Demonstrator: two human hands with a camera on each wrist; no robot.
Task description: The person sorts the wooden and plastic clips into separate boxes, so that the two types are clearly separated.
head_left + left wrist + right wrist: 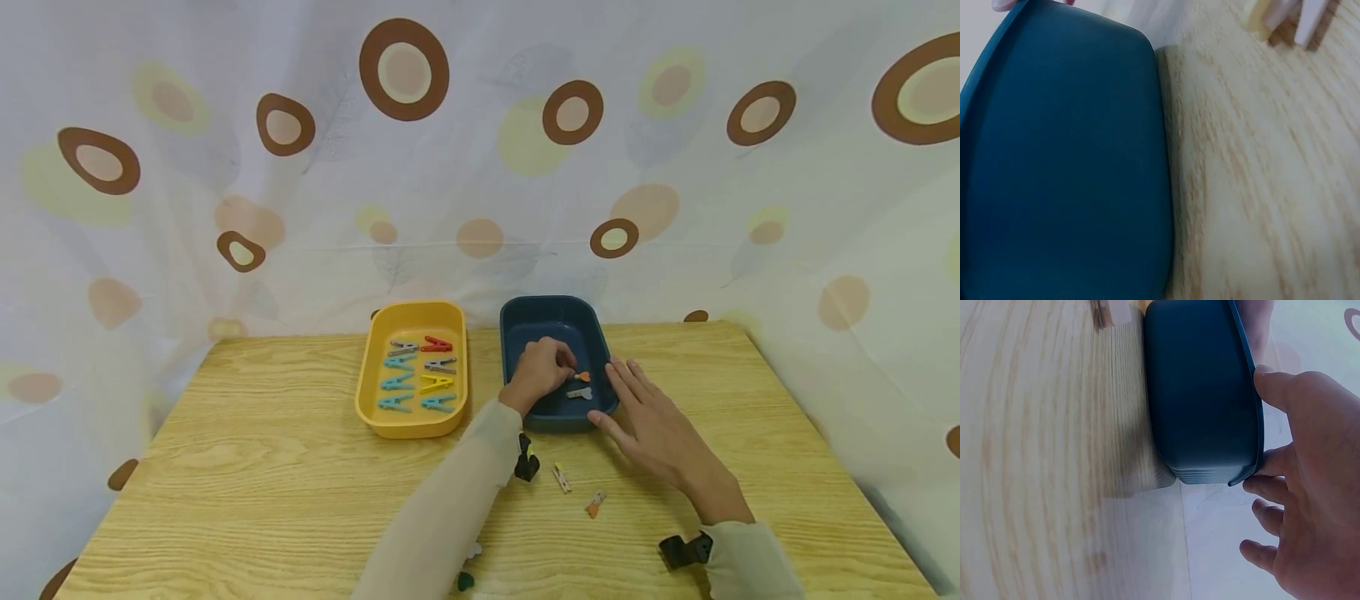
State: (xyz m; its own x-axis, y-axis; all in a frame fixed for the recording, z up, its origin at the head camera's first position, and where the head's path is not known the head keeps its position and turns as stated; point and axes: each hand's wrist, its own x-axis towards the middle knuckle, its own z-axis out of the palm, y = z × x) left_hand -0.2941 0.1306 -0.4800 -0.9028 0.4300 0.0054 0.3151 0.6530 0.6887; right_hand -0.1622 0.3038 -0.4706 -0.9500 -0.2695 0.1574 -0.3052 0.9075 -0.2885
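My left hand (542,369) reaches into the dark blue tray (552,423). Its fingertips pinch a small wooden clothespin with an orange heart (582,377), partly hidden by the fingers. Just below that, a second small clothespin with a grey heart (579,393) lies on the tray floor. My right hand (652,425) rests at the tray's right front corner, thumb and fingers touching the rim with the fingers fairly straight. In the right wrist view the thumb of the right hand (1329,469) lies against the tray's rim (1258,406).
Left of the blue tray stands a yellow tray (411,431) with several plastic clothespins in two columns. On the wooden table in front lie a yellow-tipped clothespin (562,478) and an orange-hearted one (596,504). A green heart (466,581) shows beside the left sleeve.
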